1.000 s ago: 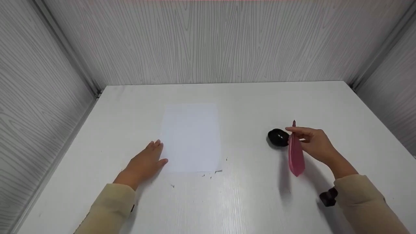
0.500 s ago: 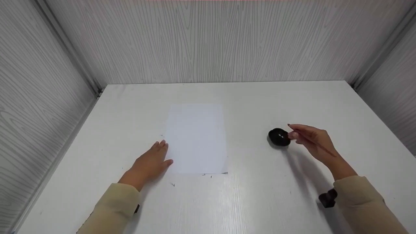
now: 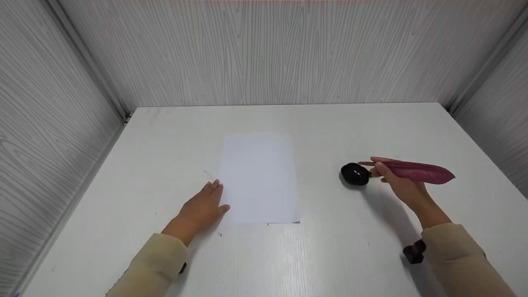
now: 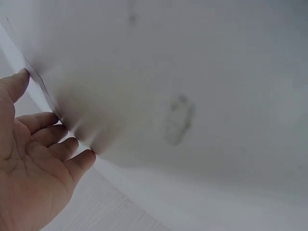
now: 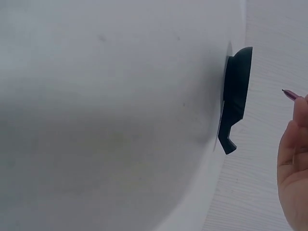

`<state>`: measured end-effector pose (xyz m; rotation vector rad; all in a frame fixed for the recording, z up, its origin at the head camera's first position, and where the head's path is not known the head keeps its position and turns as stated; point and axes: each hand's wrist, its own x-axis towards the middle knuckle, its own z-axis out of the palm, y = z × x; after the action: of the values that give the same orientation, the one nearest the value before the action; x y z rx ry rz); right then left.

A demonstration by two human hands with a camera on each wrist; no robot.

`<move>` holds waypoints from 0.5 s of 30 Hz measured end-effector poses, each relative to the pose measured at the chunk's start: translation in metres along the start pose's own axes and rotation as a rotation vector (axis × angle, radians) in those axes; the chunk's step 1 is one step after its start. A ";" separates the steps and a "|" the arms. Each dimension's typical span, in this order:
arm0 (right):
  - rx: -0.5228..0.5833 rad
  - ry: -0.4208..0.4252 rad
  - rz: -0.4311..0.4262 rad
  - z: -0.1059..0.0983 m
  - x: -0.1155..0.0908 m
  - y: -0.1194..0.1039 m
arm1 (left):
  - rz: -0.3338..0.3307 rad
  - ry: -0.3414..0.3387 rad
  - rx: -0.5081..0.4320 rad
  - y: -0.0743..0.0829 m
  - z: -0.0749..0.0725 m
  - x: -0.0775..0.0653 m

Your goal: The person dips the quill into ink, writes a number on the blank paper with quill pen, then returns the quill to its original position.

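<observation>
A pink feather-shaped pen (image 3: 420, 171) is pinched in my right hand (image 3: 406, 187). Its broad vane points right, and its thin tip points left above a small glossy black dish (image 3: 354, 174). In the right wrist view the pen's dark tip (image 5: 287, 93) shows beyond the fingers, apart from the black dish (image 5: 237, 89), which has a short bent handle. My left hand (image 3: 200, 210) lies flat on the table, fingertips along the left edge of a blank white sheet of paper (image 3: 260, 179). In the left wrist view the left hand's fingers (image 4: 45, 122) are extended, touching the paper's edge.
The white tabletop (image 3: 313, 255) bears a few small dark marks near the sheet's lower edge. Grey wood-grain panels (image 3: 264, 53) enclose it at the back and sides. A small black device (image 3: 414, 251) sits at the right cuff.
The left hand and the paper have slid to the right. In the right hand the pen has turned, its vane swinging from pointing toward me to pointing right. The dish has stayed put.
</observation>
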<state>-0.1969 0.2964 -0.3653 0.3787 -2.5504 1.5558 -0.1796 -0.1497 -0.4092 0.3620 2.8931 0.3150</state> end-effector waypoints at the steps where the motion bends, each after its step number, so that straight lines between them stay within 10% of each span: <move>1: 0.002 0.013 0.015 0.000 0.001 0.001 | -0.003 -0.002 0.002 0.001 0.000 0.000; 15: 0.088 0.154 0.224 0.003 0.011 0.027 | 0.000 0.017 0.032 0.021 0.008 0.002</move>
<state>-0.2148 0.3036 -0.3871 -0.0205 -2.4819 1.7016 -0.1753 -0.1281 -0.4122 0.3664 2.9176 0.2726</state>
